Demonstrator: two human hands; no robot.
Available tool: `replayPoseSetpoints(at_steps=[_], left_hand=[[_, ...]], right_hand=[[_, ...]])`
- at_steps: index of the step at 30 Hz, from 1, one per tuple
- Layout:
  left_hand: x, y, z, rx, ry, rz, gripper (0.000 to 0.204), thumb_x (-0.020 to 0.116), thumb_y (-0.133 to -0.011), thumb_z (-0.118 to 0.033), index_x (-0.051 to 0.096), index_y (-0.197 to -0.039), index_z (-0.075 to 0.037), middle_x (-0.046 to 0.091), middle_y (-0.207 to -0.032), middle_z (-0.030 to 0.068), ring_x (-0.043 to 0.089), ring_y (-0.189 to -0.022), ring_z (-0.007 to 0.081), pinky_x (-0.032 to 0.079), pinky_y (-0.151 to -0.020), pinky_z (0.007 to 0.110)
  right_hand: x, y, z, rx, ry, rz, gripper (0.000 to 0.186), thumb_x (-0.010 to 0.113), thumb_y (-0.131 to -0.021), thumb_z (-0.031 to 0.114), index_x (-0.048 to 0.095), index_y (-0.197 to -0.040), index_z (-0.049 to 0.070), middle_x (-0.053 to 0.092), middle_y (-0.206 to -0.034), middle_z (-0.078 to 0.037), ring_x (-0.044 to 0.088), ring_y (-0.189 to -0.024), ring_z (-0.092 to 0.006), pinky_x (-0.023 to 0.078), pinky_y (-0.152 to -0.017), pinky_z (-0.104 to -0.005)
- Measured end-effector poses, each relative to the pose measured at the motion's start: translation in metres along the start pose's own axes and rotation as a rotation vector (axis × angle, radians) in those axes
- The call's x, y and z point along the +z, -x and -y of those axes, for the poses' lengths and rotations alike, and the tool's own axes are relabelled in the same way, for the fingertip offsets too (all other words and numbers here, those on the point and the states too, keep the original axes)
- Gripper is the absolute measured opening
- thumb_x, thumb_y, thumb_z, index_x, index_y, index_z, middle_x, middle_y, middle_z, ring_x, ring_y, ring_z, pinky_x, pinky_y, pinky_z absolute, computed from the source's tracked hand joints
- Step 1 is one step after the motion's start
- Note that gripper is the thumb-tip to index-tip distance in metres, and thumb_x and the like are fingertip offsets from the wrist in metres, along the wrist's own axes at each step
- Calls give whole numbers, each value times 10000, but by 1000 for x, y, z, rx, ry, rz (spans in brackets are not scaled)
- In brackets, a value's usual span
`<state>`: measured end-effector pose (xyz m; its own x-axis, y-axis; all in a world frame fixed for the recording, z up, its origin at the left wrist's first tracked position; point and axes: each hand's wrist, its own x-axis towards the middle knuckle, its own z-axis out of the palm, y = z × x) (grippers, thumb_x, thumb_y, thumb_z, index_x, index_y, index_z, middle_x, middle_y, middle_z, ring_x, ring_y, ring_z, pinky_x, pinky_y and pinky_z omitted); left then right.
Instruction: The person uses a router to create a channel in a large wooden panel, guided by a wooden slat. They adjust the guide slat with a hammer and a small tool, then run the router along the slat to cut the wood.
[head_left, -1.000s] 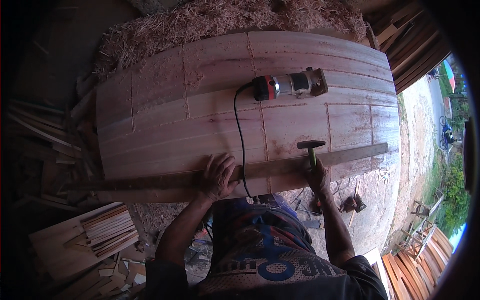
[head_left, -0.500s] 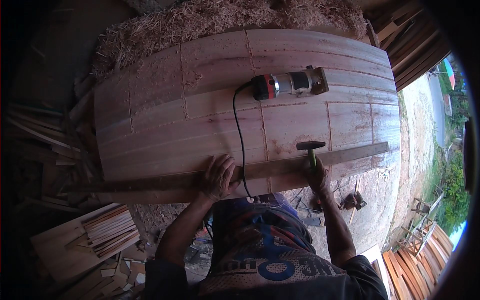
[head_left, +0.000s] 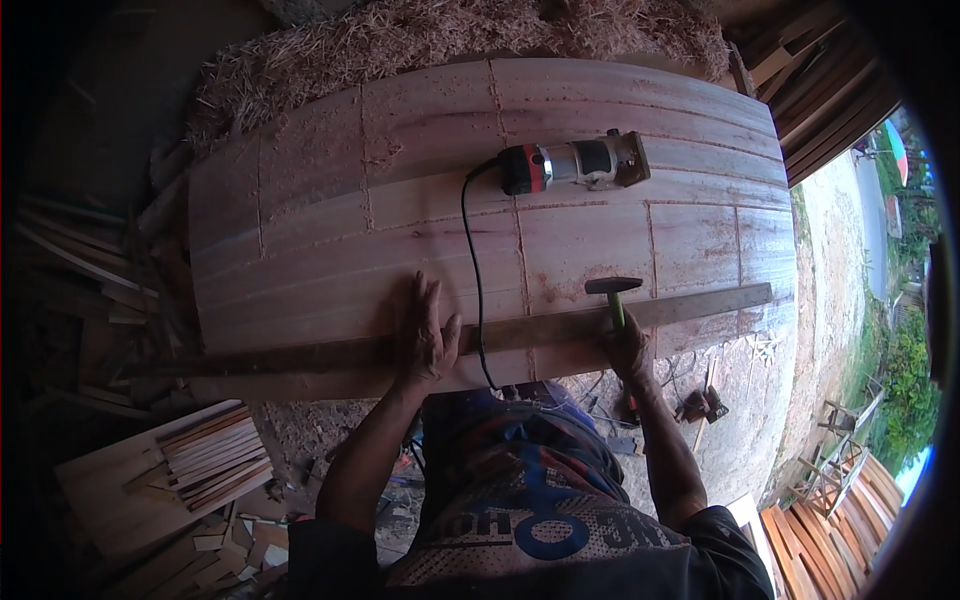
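A broad wooden panel (head_left: 590, 240), crossed by shaving-dusted lines running along and across it, fills the work area. Curly wood shavings (head_left: 400, 75) are heaped along the panel's far edge. Stacked dark boards (head_left: 830, 90) stand beyond its far right corner; to its right, bright ground (head_left: 835, 260) stretches toward green shrubs (head_left: 912, 390). Off the panel's near left corner, a flat board (head_left: 110, 480) carries a bundle of thin wood strips (head_left: 215, 455).

On the panel's far half lies a trim router (head_left: 575, 163), its black cord (head_left: 473, 250) trailing over the near edge. A long wooden batten (head_left: 545, 330) lies along the panel's near side, beneath both hands. The left hand (head_left: 428, 335) is flat across the batten, fingers extended over the panel, thumb apart. The right hand (head_left: 627, 348), at the batten, is closed around the green handle of a hammer (head_left: 613, 286), whose head lies above the panel.
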<state>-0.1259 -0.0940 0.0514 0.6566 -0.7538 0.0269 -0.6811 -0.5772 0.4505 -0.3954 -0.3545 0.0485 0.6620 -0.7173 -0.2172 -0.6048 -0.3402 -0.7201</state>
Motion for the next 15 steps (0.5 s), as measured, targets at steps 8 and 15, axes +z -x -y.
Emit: replayPoseSetpoints(at_steps=[8, 15], left_hand=[[5, -10, -21, -230, -199, 31, 653, 443, -1045, -351, 236, -1617, -113, 202, -1687, 130, 175, -1557, 354, 144, -1218, 628], [6, -8, -19, -216, -247, -19, 613, 429, -1042, -302, 274, -1607, -120, 220, -1683, 124, 202, -1551, 353, 158, -1210, 636]], right_hand=[[-4, 3, -7, -31, 26, 1, 607, 690, -878, 145, 501, -1455, 120, 703, -1072, -216, 719, -937, -366, 562, -764, -435], [-10, 36, 9, -195, 128, 32, 441, 697, -945, 242, 550, -1340, 115, 699, -902, -205, 692, -790, -433, 539, -646, -492]])
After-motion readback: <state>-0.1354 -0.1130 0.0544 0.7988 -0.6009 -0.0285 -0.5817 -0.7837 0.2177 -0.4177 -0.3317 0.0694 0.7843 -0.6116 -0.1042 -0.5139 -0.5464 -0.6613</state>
